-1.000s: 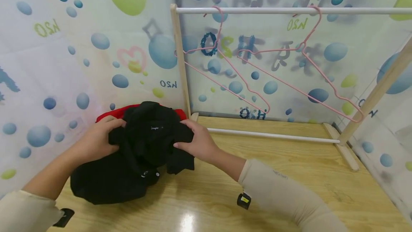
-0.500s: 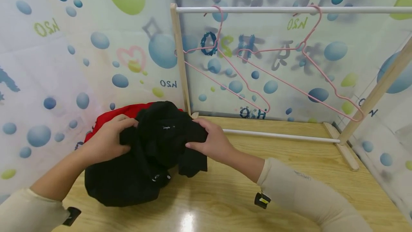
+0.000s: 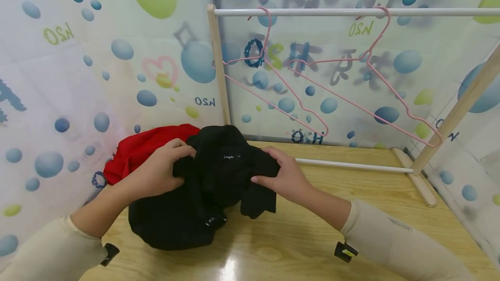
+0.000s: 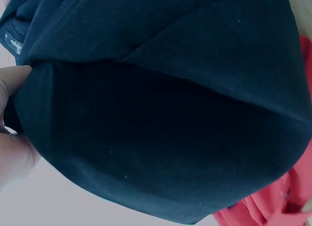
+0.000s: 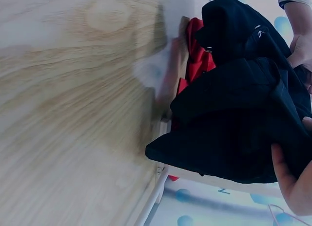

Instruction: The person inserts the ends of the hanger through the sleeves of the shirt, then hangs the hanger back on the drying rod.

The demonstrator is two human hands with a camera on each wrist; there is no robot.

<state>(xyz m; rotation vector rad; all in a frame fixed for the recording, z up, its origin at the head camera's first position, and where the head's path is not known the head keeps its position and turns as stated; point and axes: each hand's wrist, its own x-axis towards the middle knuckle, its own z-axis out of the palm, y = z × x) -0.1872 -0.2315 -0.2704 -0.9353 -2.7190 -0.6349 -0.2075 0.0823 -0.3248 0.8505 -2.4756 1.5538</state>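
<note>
Both hands hold a bunched black garment [image 3: 172,224] over the table, with small white lettering near its top. My left hand [image 3: 164,172] pinches its left side between thumb and fingers. On the other side my right hand [image 3: 289,177] grips a fold, thumb below and fingers above. A rounded black flap of the garment [image 4: 170,143] fills the left wrist view and sags beneath the left hand. In the right wrist view its lower edge hangs near the wooden tabletop. Behind it lies a crumpled red garment [image 3: 142,148], partly covered by the black cloth and left forearm.
A clothes rack with a white top bar [image 3: 320,12] and wooden posts stands at the back right. Two pink hangers, one left [image 3: 295,95] and one right [image 3: 380,77], hang from it. A patterned curtain [image 3: 93,3] closes off the back and left. The wooden table [image 3: 304,246] lies below.
Both hands have moved right together, carrying the black garment with them. More of the red garment now shows at the left. The rack and hangers stay where they were.
</note>
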